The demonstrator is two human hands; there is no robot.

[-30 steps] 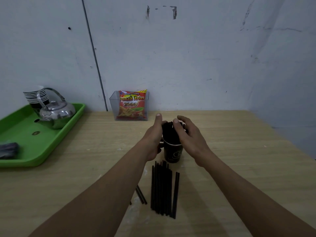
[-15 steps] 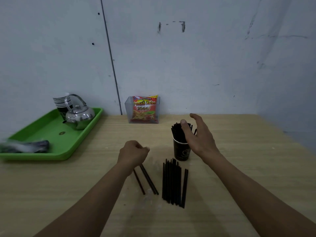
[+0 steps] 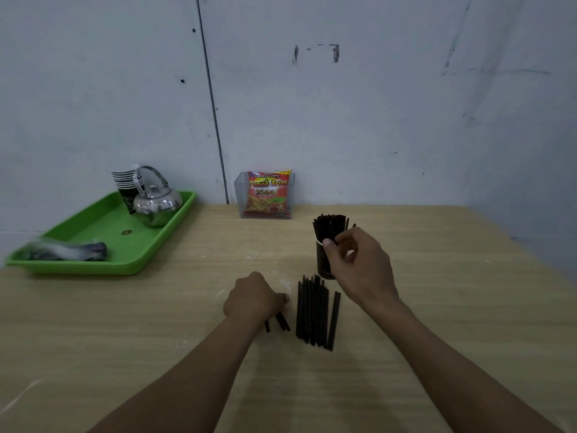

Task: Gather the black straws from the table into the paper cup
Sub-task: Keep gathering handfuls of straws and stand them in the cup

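Observation:
A dark paper cup (image 3: 321, 260) stands on the wooden table (image 3: 437, 292), packed with upright black straws (image 3: 330, 228). My right hand (image 3: 359, 264) wraps around the cup's right side, thumb on the rim. In front of the cup lies a bundle of several black straws (image 3: 313, 310), flat on the table. Just left of it, my left hand (image 3: 254, 296) is curled down over a few loose straws (image 3: 282, 321); only their near ends stick out from under the fingers.
A green tray (image 3: 103, 242) at the left holds a metal kettle (image 3: 156, 203), a stack of paper cups (image 3: 126, 182) and a plastic-wrapped dark bundle (image 3: 67, 250). A clear box with a snack packet (image 3: 267, 195) stands against the wall.
My left hand left the cup and came down onto the loose straws at the left. My right hand closed around the cup. The camera view shifted left.

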